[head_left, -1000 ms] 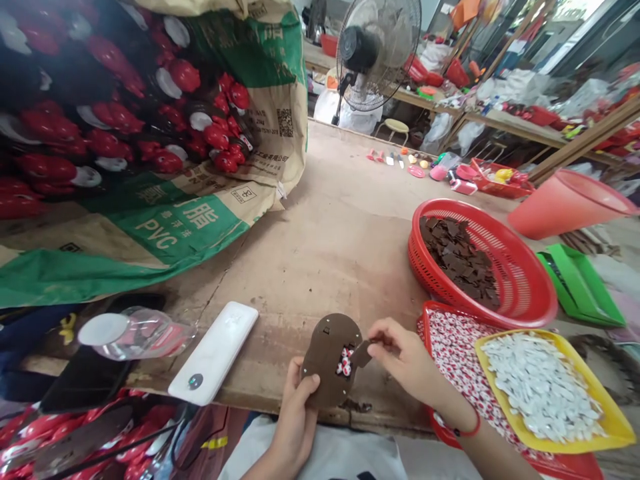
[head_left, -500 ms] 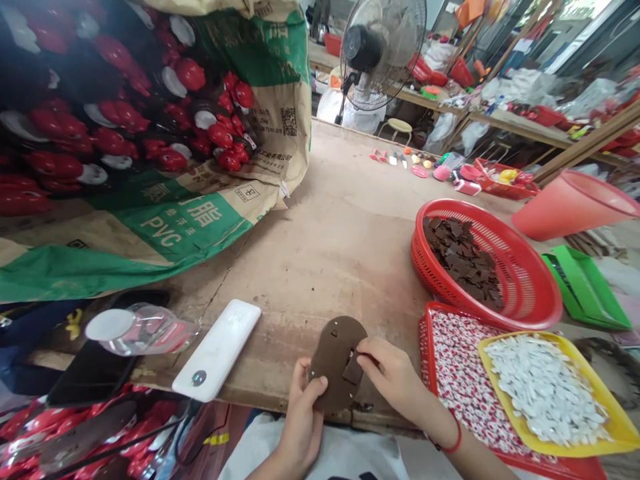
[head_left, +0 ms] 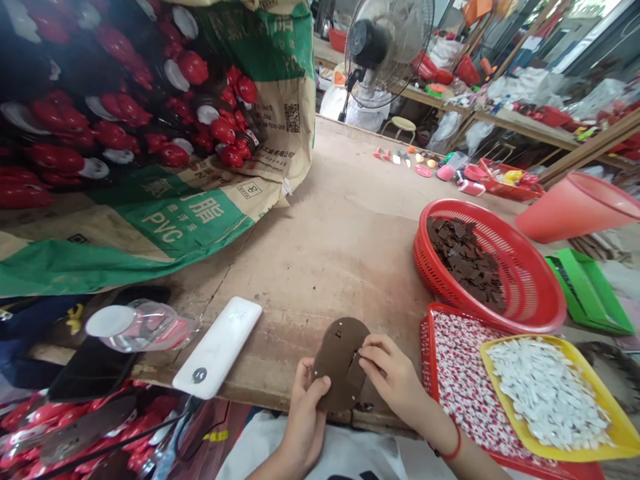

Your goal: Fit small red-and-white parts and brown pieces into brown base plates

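My left hand [head_left: 309, 407] grips a dark brown, oval plastic base [head_left: 336, 363] by its lower left side, thumb on the flat face. Small screws or pins dot that face, and a little square hole shows near its top. With bent fingers, my right hand [head_left: 390, 377] pinches a small brown rectangular cover [head_left: 354, 380] at the base's right side. The cover lies nearly flush over an opening there, a dark gap along its upper left edge. My fingertips partly hide its right end.
A red basket [head_left: 533, 267] of brown plates stands right, above a red tray [head_left: 431, 360] of small white-and-red pieces and a yellow tray [head_left: 623, 427] of white pieces. Left are a white phone [head_left: 220, 347], a plastic bottle [head_left: 150, 327] and a PVC sack [head_left: 200, 220] with red toys.
The small cover has gone from standing visibly off its opening to lying nearly level with the base's face. My right fingers stay at its edge; my left grip is unchanged.
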Demonstrator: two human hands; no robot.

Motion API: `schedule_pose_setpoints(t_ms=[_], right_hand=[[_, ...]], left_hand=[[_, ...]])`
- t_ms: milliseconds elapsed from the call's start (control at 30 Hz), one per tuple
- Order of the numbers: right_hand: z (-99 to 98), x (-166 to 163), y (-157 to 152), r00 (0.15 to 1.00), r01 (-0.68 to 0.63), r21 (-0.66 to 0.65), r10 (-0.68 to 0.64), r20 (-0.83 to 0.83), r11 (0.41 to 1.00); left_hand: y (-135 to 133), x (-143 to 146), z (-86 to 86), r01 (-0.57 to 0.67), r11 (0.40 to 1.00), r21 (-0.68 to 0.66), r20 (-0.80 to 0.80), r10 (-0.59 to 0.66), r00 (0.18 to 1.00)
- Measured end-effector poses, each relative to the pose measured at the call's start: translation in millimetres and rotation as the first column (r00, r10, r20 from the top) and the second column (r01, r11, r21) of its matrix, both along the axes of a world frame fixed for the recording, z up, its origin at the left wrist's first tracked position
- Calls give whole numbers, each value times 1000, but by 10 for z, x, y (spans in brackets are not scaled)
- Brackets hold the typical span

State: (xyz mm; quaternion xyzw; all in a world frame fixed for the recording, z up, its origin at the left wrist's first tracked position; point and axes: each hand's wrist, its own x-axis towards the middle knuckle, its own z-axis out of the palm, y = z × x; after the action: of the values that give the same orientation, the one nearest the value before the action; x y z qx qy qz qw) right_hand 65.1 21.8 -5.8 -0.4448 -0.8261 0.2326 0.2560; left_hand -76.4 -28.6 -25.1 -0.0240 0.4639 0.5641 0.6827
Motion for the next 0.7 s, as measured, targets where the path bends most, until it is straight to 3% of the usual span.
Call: schedule_pose_setpoints(t_ms=[133,267,367,567,700], right_hand=[[-13,16,-12,994,66,-34,-62,92,997],[-77,48,66,976,162,-337,-201,-83,927],[-152,31,93,931,85,-549,-263,-253,831],[-185,-63,6,874,107,-564,-347,-340,819],[-171,-85,40,816,-5,-742,-426,-390,671]], left_hand=[[-7,0,-25,23,1000,21,7,-23,1000],[-9,-9,-54,35,999,35,22,-36,999],[-22,-27,-71,19,999,38,34,-21,999],[-90,-61,-93,-28,999,40,52,26,998],[-96,-30,-121,-8,998,55,34,6,999]])
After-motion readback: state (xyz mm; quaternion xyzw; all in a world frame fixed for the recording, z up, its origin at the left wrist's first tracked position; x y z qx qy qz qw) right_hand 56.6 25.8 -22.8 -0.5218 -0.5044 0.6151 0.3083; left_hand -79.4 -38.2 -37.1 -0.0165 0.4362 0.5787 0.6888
